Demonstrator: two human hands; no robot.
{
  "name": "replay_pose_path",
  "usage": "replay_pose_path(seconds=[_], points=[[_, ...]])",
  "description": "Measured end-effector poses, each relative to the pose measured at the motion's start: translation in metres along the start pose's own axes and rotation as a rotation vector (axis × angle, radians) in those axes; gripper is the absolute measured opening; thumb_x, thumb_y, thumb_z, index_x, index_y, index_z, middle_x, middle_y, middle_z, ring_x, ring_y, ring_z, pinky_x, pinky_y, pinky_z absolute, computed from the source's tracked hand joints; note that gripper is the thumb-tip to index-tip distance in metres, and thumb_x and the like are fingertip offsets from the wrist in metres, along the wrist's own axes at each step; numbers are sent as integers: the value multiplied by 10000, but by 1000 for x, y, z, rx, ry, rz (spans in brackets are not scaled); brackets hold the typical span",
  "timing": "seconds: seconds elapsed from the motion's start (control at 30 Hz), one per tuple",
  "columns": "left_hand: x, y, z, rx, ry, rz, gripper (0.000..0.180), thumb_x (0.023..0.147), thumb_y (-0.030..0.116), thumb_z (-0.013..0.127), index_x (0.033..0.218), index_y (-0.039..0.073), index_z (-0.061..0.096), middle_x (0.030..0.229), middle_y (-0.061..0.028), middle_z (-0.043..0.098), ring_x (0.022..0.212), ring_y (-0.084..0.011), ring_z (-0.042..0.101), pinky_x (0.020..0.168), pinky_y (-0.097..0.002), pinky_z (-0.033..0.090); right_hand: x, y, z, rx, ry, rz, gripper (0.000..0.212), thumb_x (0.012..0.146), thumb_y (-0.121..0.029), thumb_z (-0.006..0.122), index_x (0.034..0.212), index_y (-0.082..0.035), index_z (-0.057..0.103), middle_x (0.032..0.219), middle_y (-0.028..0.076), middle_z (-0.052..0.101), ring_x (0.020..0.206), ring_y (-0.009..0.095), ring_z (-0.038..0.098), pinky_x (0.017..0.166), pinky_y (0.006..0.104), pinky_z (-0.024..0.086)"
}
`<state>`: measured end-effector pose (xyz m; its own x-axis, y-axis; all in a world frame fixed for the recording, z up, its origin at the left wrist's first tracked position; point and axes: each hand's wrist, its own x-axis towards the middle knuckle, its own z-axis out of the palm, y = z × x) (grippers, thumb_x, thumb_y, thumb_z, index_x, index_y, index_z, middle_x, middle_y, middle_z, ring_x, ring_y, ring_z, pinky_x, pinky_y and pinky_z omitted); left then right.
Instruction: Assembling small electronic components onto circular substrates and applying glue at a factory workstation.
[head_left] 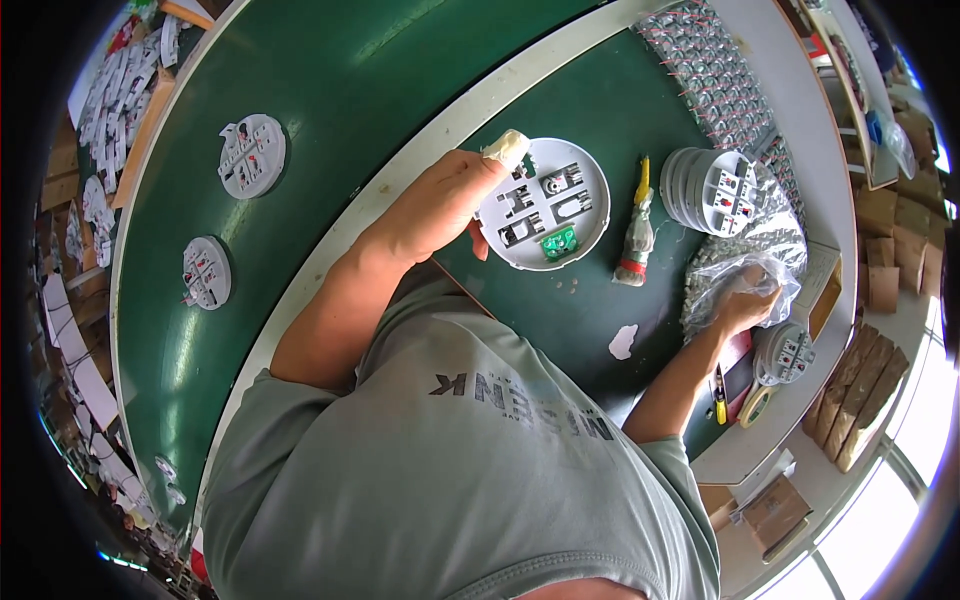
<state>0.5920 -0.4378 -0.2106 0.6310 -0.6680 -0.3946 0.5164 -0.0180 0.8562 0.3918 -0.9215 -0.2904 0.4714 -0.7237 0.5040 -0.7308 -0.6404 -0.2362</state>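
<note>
My left hand (440,205) grips a round white plastic housing (588,200) by its left edge, thumb on the rim. A cream-coloured wrap (507,149) covers that thumb's tip. Black slots and metal contacts show inside the housing, and a small green circuit board (559,242) sits in its lower part. Over at the right, my right hand (745,305) is at a clear plastic bag (722,268) of small parts. Plastic film and the parts hide its fingertips, so I cannot tell what they hold. A brush (636,235) with a yellow-tipped handle lies between the housing and the bag.
Stacked white housings (712,190) stand beyond the bag, beside rows of small metallic parts (700,70). A tape roll (756,406), a yellow cutter (720,398) and another round stack (785,352) are near my right forearm. Finished-looking discs (252,156) lie on the green belt (330,110) at left.
</note>
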Motion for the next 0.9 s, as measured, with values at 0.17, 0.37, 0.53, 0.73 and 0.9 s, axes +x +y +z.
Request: replay_pose_path(seconds=[0.17,0.37,0.53,0.73,0.9], points=[[7,-4,-10,12,-55,-8,677,1152,624,427,1128,15,722,840,-65,753,628,-115,680,498,-285,516,1,4,7,-21,-15,1,780,1009,-489,736,1416,163,602,1339,370,702,1253,523,677,1102,534,522],[12,-5,-20,-25,-20,33,510,1132,472,531,1080,13,745,803,-40,723,612,-93,640,500,-279,487,1,-2,18,27,10,-28,732,1003,-494,745,1348,144,647,1261,363,725,1177,536,696,1039,537,555],[30,20,-27,323,325,153,410,1012,387,727,977,-21,745,746,-66,701,617,-176,630,598,-351,530,3,30,29,-19,51,-145,518,1008,-387,758,1235,77,721,1205,295,767,1109,464,741,998,523,576],[61,34,-80,1309,1007,630,432,870,281,868,1171,-5,750,1063,-153,759,946,-335,728,842,-474,586,9,55,66,43,112,-216,497,1031,-427,724,1186,45,751,1128,240,793,1042,434,764,939,518,598],[30,34,-118,1425,1053,554,467,879,226,859,1277,14,736,1282,-181,733,1217,-398,671,1052,-508,529,8,34,66,68,78,-229,498,1037,-432,715,1183,41,763,1131,241,795,1041,439,765,925,523,602]])
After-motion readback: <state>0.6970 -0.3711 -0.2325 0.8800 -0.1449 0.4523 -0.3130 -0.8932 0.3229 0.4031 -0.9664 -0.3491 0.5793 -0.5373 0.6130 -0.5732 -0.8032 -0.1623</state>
